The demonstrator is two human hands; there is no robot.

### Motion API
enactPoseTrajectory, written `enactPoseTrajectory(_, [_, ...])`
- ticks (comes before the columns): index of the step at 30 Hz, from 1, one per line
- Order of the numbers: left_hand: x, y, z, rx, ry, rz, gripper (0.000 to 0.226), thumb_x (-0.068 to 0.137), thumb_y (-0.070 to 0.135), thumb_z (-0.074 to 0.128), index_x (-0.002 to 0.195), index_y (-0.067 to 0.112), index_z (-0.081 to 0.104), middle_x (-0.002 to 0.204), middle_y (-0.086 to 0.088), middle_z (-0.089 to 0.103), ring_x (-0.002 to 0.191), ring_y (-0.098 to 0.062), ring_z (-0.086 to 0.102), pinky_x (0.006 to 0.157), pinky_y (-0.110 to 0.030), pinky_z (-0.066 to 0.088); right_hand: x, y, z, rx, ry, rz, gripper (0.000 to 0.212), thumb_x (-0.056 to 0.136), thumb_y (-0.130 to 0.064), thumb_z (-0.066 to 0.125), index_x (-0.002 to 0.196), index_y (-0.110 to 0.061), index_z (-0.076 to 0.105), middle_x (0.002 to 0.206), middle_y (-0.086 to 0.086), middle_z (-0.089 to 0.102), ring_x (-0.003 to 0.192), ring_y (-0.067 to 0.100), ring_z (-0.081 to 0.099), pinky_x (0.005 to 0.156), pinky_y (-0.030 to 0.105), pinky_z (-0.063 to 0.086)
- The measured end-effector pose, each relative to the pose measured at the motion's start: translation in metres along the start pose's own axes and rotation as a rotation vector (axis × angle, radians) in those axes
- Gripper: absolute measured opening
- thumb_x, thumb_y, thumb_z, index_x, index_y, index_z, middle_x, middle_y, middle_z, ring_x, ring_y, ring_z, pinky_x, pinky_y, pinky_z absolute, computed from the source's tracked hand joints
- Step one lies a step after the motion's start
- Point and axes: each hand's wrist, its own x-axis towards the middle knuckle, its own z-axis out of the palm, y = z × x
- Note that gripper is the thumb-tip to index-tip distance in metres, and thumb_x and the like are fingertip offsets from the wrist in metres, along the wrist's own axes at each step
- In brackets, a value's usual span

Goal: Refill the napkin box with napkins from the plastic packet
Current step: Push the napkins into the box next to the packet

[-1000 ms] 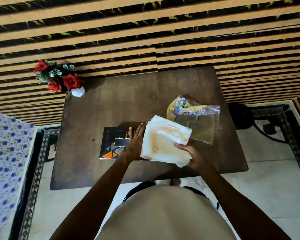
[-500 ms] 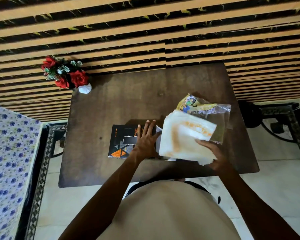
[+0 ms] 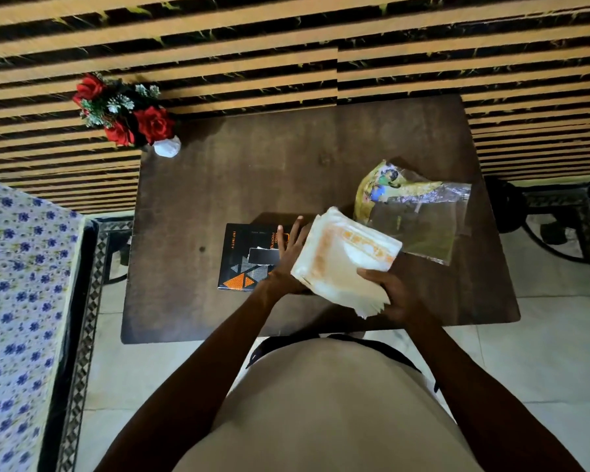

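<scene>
- Head view: the right hand (image 3: 394,294) grips a napkin stack (image 3: 344,264) at its near corner, raised over the counter (image 3: 252,175); the left hand (image 3: 286,264) is open, fingers spread, flat against the stack's left edge.
- The black box (image 3: 244,257) lies on the counter, partly under the left hand; the packet (image 3: 413,207) lies flat behind the stack.
- Red flowers (image 3: 126,110) stand at the counter's far left corner.

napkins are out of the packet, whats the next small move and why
Probably bring the napkin stack left and down toward the slot in the black napkin box. The right hand grips the stack at its near edge, raised and tilted, while the left hand lies flat against its left side, over the box. The plastic packet lies emptied behind, so nothing more needs pulling out.
</scene>
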Motion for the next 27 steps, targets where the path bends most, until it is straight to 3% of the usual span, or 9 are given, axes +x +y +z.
enactPoseTrajectory(2, [0.0,-0.001,-0.001,-0.004,-0.041,-0.051,0.093,0.069,0.063,0.067,0.146,0.023,0.034,0.156,-0.004,0.023,0.148,-0.03,0.004,0.113,-0.063,-0.009,-0.002,0.005,-0.009,-0.04,0.031,0.031,0.063,0.064,-0.02,0.083,0.122,-0.008,0.059,0.098,0.012,0.071,0.084,0.027,0.07,0.073,0.042,0.055])
enactPoseTrajectory(5, [0.0,-0.005,-0.002,0.052,-0.13,-0.016,0.083,0.071,0.054,0.072,0.143,0.029,0.04,0.161,-0.003,0.015,0.15,-0.029,-0.001,0.114,-0.066,-0.006,-0.005,0.004,-0.022,-0.071,0.066,0.068,0.039,0.082,-0.012,0.068,0.119,-0.009,0.058,0.092,0.012,0.071,0.078,0.025,0.07,0.061,0.037,0.057])
enactPoseTrajectory(8, [-0.001,-0.007,-0.005,0.064,-0.157,0.013,0.098,0.06,0.057,0.079,0.144,0.029,0.037,0.162,-0.007,0.009,0.149,-0.031,-0.004,0.112,-0.06,-0.015,-0.004,0.001,-0.033,-0.117,0.106,0.053,0.031,0.088,-0.006,0.058,0.119,-0.011,0.059,0.099,0.008,0.072,0.089,0.023,0.068,0.067,0.034,0.059])
enactPoseTrajectory(12, [0.003,-0.002,-0.009,0.125,-0.194,-0.025,0.122,0.055,0.056,0.083,0.152,0.025,0.016,0.162,-0.009,0.003,0.149,-0.033,-0.007,0.111,-0.061,-0.015,-0.003,-0.004,-0.046,-0.116,0.146,0.002,0.058,0.067,-0.014,0.081,0.121,-0.011,0.061,0.111,0.009,0.072,0.106,0.027,0.064,0.084,0.038,0.059])
enactPoseTrajectory(13, [0.004,-0.001,-0.008,0.131,-0.217,-0.04,0.126,0.055,0.056,0.084,0.153,0.024,0.012,0.162,-0.009,0.002,0.149,-0.033,-0.008,0.11,-0.061,-0.015,-0.004,-0.004,-0.049,-0.123,0.151,-0.004,0.056,0.068,-0.012,0.08,0.121,-0.01,0.061,0.111,0.009,0.072,0.106,0.028,0.064,0.085,0.038,0.059])
enactPoseTrajectory(16, [0.008,0.003,-0.006,0.166,-0.258,-0.077,0.13,0.057,0.057,0.084,0.154,0.022,0.005,0.162,-0.008,-0.001,0.149,-0.034,-0.009,0.11,-0.061,-0.015,-0.007,-0.007,-0.053,-0.18,0.142,-0.003,0.031,0.086,0.005,0.059,0.112,-0.01,0.063,0.096,0.004,0.076,0.092,0.021,0.07,0.076,0.035,0.061])
enactPoseTrajectory(20, [0.009,0.005,-0.007,0.18,-0.249,-0.087,0.126,0.061,0.061,0.079,0.154,0.023,0.005,0.163,-0.007,0.002,0.149,-0.034,-0.005,0.111,-0.062,-0.012,-0.004,-0.013,-0.041,-0.233,0.11,0.02,0.029,0.087,0.007,0.057,0.109,-0.009,0.064,0.09,0.002,0.077,0.083,0.017,0.073,0.066,0.029,0.06])
enactPoseTrajectory(24, [0.01,-0.001,-0.013,0.189,-0.305,-0.04,0.137,0.052,0.062,0.084,0.154,0.022,0.001,0.163,-0.008,-0.002,0.149,-0.036,-0.008,0.112,-0.066,-0.01,0.002,-0.015,-0.032,-0.148,0.094,0.011,0.029,0.084,0.002,0.058,0.112,-0.003,0.06,0.089,0.006,0.076,0.081,0.019,0.073,0.067,0.03,0.059])
enactPoseTrajectory(27, [0.008,0.002,-0.022,0.199,-0.377,-0.017,0.145,0.049,0.061,0.085,0.153,0.02,-0.006,0.162,-0.009,-0.01,0.147,-0.037,-0.014,0.11,-0.063,-0.015,0.001,-0.016,-0.024,-0.066,0.171,-0.017,0.018,0.08,-0.002,0.057,0.097,-0.007,0.059,0.069,0.0,0.075,0.064,0.013,0.073,0.058,0.026,0.059])
